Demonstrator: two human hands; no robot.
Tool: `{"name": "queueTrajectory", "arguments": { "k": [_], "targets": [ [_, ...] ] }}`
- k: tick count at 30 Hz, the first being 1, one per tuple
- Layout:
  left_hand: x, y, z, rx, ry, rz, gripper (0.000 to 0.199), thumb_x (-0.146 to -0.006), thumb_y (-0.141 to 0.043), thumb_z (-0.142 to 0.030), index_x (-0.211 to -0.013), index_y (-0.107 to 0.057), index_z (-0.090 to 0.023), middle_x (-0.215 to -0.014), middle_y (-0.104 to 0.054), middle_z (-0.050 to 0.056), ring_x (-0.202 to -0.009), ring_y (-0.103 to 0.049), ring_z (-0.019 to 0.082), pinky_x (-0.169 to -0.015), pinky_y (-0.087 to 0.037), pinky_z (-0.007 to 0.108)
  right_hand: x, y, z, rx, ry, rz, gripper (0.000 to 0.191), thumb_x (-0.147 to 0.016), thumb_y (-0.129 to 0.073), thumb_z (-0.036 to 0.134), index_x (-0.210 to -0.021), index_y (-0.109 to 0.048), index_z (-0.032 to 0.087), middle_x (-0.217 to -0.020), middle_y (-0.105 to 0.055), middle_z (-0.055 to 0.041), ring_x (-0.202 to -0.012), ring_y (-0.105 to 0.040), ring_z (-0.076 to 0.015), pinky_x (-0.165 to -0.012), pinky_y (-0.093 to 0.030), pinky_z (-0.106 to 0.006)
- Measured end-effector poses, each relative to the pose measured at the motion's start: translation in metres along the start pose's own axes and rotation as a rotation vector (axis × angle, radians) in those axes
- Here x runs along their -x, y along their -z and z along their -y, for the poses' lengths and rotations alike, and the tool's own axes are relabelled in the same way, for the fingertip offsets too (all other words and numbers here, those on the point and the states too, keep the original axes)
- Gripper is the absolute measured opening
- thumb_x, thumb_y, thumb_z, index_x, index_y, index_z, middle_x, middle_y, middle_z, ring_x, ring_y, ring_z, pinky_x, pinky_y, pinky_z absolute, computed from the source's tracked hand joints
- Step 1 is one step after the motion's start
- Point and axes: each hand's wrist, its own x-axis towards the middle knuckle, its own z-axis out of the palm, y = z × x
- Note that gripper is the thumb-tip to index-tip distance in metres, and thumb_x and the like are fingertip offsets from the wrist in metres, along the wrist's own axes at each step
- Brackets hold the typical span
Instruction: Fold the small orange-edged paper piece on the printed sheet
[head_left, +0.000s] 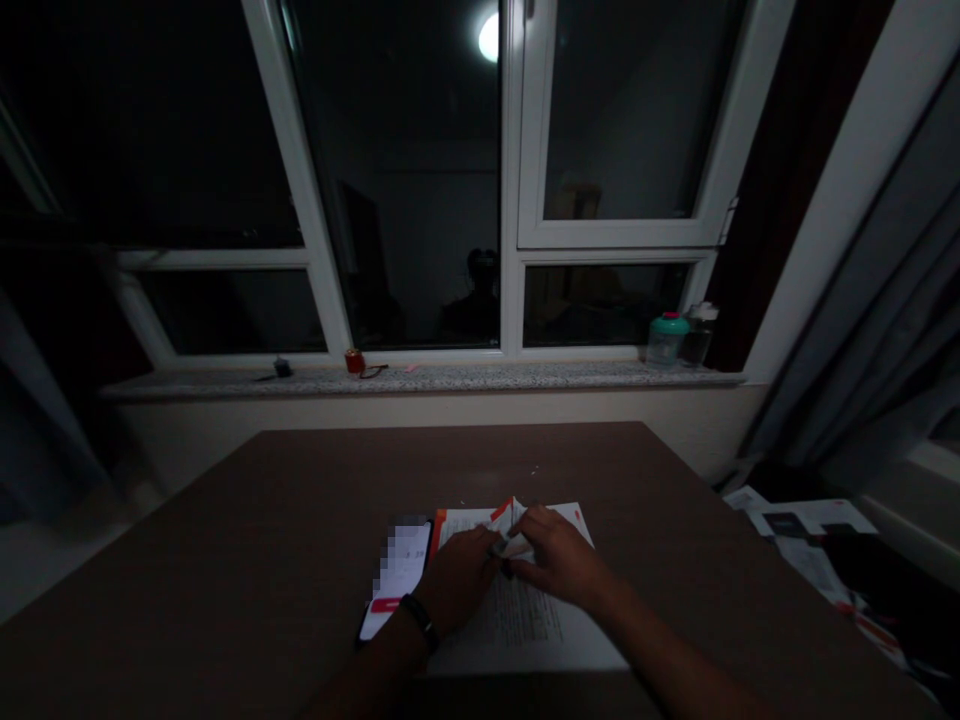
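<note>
Your left hand (463, 572) and right hand (559, 555) pinch a folded paper piece (513, 530) above the printed sheet (525, 625) at lower centre of the frame

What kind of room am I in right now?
Probably a room at home or in a dorm: there's a wide window with bottles on its stone sill, grey curtains, and a desk pushed up near it.
</note>
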Motion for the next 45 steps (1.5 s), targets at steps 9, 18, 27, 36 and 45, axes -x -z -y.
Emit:
{"name": "queueTrajectory", "arguments": {
  "k": [9, 18, 27, 36, 45],
  "targets": [
    [0.000, -0.004, -0.005, -0.054, -0.008, -0.004, 0.025, -0.093, -0.049, -0.011, -0.116, -0.057, -0.019, -0.115, -0.063, 0.007, -0.109, -0.057, 0.024, -0.097, -0.042, 0.040, 0.003, -0.006, 0.004, -0.140, 0.046, -0.020, 0.027, -0.080, -0.068, 0.019, -0.105, -0.061, 0.025, -0.108, -0.064, -0.0037, -0.101, -0.060, -0.0196, -0.089, -0.046, -0.030],
    [0.001, -0.002, -0.009, -0.063, -0.042, 0.023, 0.029, -0.090, -0.050, -0.012, -0.117, -0.056, -0.019, -0.116, -0.062, 0.007, -0.110, -0.055, 0.023, -0.099, -0.039, 0.037, 0.004, -0.004, 0.004, -0.235, 0.162, -0.056, 0.024, -0.069, -0.063, 0.007, -0.087, -0.062, 0.023, -0.106, -0.061, -0.0038, -0.104, -0.055, -0.0216, -0.092, -0.042, -0.035],
    [0.000, 0.009, -0.020, -0.112, 0.000, 0.106, 0.048, -0.083, -0.052, -0.011, -0.130, -0.051, -0.022, -0.117, -0.061, 0.008, -0.111, -0.055, 0.024, -0.098, -0.040, 0.038, 0.006, -0.003, 0.003, -0.241, 0.176, 0.038, 0.032, -0.057, -0.053, 0.002, -0.078, -0.064, 0.023, -0.115, -0.059, -0.0024, -0.112, -0.051, -0.0235, -0.098, -0.037, -0.040],
    [0.003, 0.006, -0.018, -0.127, -0.027, 0.076, 0.036, -0.086, -0.052, -0.012, -0.121, -0.056, -0.019, -0.120, -0.061, 0.009, -0.114, -0.054, 0.025, -0.101, -0.039, 0.041, 0.007, 0.007, 0.005, -0.318, 0.168, -0.001, 0.025, -0.070, -0.053, 0.006, -0.084, -0.065, 0.023, -0.113, -0.060, -0.0033, -0.112, -0.051, -0.0228, -0.098, -0.037, -0.038],
    [0.005, 0.005, -0.019, -0.168, -0.014, 0.102, 0.046, -0.088, -0.061, -0.018, -0.132, -0.050, -0.017, -0.132, -0.056, 0.012, -0.125, -0.048, 0.029, -0.107, -0.036, 0.046, 0.005, -0.010, -0.014, -0.178, -0.155, -0.110, 0.016, -0.093, -0.048, 0.019, -0.087, -0.063, 0.019, -0.092, -0.060, -0.0040, -0.091, -0.057, -0.0185, -0.085, -0.043, -0.031]
  ]
}}
